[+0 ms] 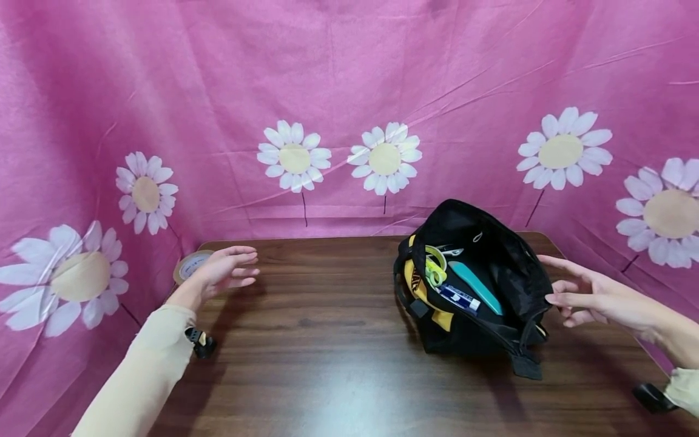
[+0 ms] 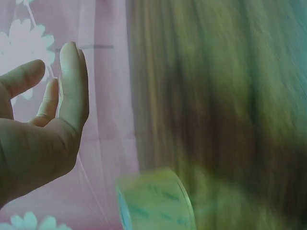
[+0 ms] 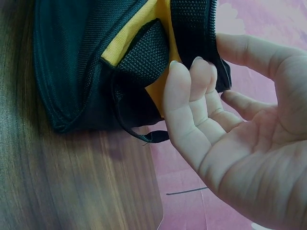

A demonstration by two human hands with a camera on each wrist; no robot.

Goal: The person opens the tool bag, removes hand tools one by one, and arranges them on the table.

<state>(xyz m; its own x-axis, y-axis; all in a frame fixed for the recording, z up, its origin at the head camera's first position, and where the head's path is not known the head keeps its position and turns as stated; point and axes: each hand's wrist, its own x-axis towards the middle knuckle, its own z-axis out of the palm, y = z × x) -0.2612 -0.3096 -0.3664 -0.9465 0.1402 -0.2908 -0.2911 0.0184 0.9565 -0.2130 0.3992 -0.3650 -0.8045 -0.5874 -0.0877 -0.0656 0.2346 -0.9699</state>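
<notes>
A black and yellow tool bag (image 1: 475, 340) stands unzipped at the right of the table. Its rim lies between the thumb and bent fingers of my right hand (image 1: 603, 303); the index finger reaches straight along the far side. In the right wrist view, those fingers (image 3: 178, 103) lie by the bag's yellow side panel (image 3: 129, 33). Inside the bag are a flat turquoise object (image 1: 476, 285), yellow-green looped handles (image 1: 435, 270) and a blue-and-white item (image 1: 461, 299). My left hand (image 1: 226, 272) hovers with relaxed fingers, holding nothing, near a tape roll (image 1: 192, 265).
The brown wooden table (image 1: 327, 315) stretches between the two hands. A pink curtain (image 1: 327, 73) with white flowers hangs along its back and sides. Black straps (image 1: 526, 367) droop from the bag's front. The tape roll sits at the table's back left corner.
</notes>
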